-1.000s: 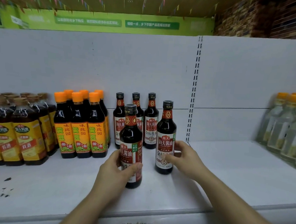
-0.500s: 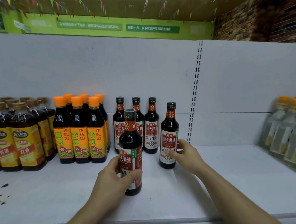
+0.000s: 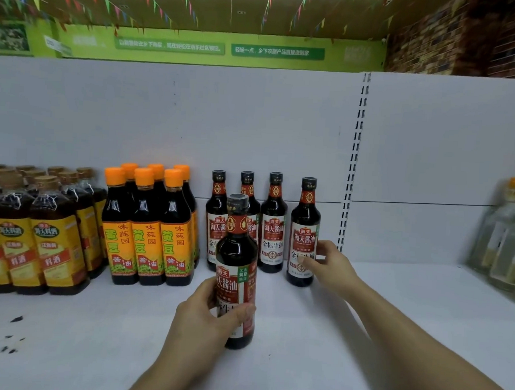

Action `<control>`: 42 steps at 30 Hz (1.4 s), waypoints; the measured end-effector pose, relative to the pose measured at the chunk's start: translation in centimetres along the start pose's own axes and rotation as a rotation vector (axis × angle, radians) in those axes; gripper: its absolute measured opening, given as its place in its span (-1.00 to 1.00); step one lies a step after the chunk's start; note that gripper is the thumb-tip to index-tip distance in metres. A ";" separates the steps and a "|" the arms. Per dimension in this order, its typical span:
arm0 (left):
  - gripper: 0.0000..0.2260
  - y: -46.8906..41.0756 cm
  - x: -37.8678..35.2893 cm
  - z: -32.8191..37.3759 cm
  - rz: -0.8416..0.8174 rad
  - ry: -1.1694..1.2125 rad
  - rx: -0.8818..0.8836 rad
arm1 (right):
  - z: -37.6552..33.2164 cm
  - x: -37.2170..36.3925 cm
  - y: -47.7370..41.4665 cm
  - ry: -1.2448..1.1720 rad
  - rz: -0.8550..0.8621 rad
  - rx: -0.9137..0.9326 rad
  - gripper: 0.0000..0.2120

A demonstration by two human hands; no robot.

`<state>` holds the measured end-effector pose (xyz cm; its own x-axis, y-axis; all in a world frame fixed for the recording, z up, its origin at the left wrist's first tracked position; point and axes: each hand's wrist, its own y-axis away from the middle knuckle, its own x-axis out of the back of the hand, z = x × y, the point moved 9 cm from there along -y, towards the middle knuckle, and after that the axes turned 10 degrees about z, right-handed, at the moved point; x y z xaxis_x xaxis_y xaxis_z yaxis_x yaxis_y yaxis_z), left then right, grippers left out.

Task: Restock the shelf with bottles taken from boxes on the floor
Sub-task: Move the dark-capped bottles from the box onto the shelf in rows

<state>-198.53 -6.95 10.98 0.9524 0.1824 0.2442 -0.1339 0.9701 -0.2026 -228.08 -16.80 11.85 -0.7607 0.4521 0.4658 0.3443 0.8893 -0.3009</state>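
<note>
Basically, left hand [image 3: 205,320] fingers were wrapped round front bottle [image 3: 236,253], upright on shelf [image 3: 408,316], midway toward its front edge; right hand [image 3: 330,267] pinched end bottle [image 3: 304,227], at the rear-edge row's right end.

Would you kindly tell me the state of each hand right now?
Left hand: closed, gripping the front bottle.
Right hand: closed, holding the rightmost bottle of the back row.
</note>
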 end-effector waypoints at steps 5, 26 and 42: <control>-0.51 -0.1 0.0 0.0 -0.016 0.002 -0.011 | 0.3 -0.4 -1.1 -0.003 0.013 -0.006 -0.47; -0.60 -0.3 -0.1 -0.3 -0.021 0.037 -0.019 | 0.5 -1.8 -3.2 -0.024 -0.011 -0.004 -0.46; -0.57 -0.3 0.0 -1.1 0.017 0.038 -0.032 | 0.7 -1.6 -3.2 -0.042 0.039 -0.074 -0.39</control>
<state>-198.17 -7.43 10.03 0.9598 0.1923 0.2043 -0.1422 0.9611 -0.2366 -228.38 -20.44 11.52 -0.7675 0.4850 0.4192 0.4132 0.8742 -0.2550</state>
